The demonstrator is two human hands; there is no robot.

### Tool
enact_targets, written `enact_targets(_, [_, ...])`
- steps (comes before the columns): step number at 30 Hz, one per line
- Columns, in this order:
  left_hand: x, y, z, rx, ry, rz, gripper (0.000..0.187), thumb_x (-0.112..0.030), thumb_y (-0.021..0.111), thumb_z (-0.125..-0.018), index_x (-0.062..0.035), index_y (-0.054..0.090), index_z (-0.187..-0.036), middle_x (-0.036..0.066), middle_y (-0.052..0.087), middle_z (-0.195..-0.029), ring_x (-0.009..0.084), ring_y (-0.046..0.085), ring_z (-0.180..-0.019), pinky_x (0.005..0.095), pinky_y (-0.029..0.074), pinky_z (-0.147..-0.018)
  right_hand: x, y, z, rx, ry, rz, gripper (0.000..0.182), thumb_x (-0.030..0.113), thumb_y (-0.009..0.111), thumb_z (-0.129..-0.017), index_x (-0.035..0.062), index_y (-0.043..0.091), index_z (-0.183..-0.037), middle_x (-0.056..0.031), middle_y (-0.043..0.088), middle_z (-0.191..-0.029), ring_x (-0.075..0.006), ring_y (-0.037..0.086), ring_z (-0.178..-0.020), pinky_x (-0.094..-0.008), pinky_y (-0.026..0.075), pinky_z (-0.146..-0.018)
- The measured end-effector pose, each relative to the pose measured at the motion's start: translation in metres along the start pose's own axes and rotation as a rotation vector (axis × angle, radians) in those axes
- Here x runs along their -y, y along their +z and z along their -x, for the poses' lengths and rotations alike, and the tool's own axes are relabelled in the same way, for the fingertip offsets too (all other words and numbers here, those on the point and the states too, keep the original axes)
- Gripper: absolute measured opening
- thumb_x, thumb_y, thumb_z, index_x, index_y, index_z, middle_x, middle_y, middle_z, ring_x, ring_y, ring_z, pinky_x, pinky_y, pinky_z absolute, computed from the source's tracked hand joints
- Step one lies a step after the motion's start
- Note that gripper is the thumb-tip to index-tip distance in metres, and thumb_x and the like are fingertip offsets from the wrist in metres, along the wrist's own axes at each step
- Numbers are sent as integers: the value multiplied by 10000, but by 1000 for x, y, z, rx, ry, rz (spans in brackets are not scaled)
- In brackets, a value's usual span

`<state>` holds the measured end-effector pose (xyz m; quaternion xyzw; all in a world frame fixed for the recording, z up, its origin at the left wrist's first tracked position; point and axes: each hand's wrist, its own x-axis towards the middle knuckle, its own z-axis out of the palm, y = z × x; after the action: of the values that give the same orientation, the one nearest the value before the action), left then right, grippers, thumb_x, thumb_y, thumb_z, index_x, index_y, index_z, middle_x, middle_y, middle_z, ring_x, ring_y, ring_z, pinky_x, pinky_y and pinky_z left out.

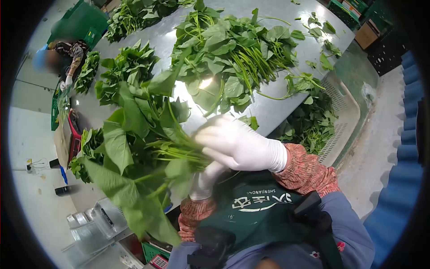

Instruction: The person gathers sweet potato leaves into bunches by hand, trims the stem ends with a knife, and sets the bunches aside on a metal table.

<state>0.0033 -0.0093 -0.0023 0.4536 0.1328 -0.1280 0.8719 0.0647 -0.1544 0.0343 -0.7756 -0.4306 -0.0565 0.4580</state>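
Note:
Both of my hands wear white gloves and meet at the stem end of a bunch of leafy greens (118, 143), which has broad heart-shaped leaves and long green stems. My right hand (244, 143) is closed over the cut end of the stems, its fingers slightly blurred. Beneath it, my left hand (206, 179) is wrapped round the stems from below, partly hidden by leaves and by the right hand. The leaves fan out toward the left. Just beyond my hands, a large loose pile of the same greens (224, 45) lies on the metal table (273, 105).
Several more bunches (127, 67) lie along the table's far left side, near a red scale (74, 132). A co-worker (67, 60) stands at the far left. A white crate (347, 112) of greens sits below the right edge. Stacked crates (380, 40) stand at the upper right.

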Motion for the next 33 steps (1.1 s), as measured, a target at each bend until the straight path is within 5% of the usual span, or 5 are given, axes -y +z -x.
enact_targets(6, [8, -9, -14, 141, 69, 183, 52, -111, 532, -942, -76, 493, -938, 12, 460, -749, 130, 476, -667, 256, 387, -594, -31, -9, 6, -165, 242, -207, 213, 136, 585, -881, 28, 632, -1058, -141, 642, -952, -300, 623, -814, -360, 507, -731])
enact_targets(9, [-5, -6, -19, 40, 156, 234, 152, -165, 517, -960, -108, 449, -836, -13, 355, -658, 130, 381, -578, 297, 351, -590, -76, -20, 23, -503, 542, 380, 189, 191, 639, -856, 54, 645, -986, -103, 666, -882, -254, 658, -754, -340, 522, -674])
enact_targets(15, [-5, -13, -25, 77, 170, 256, 125, -158, 513, -964, -98, 472, -862, -8, 365, -664, 132, 388, -592, 297, 349, -591, -121, -18, 40, -258, 741, 690, 281, 265, 695, -819, 40, 647, -980, -107, 671, -850, -213, 660, -706, -336, 511, -633])
enact_targets(20, [-5, -13, -25, 21, 197, 225, 110, -155, 526, -955, -93, 489, -872, -7, 366, -661, 132, 392, -591, 293, 346, -587, -99, -38, 42, -415, 794, -465, 208, 103, 642, -856, -34, 635, -1012, -43, 662, -790, -76, 583, -630, -233, 461, -564])
enact_targets(33, [-10, 8, -10, -8, -13, 281, 334, -93, 573, -913, 30, 534, -1221, 105, 643, -989, 170, 592, -826, 319, 489, -813, -20, 3, 43, -8, 718, -892, 293, 61, 625, -871, 29, 579, -1158, -3, 613, -835, -29, 492, -608, -189, 412, -539])
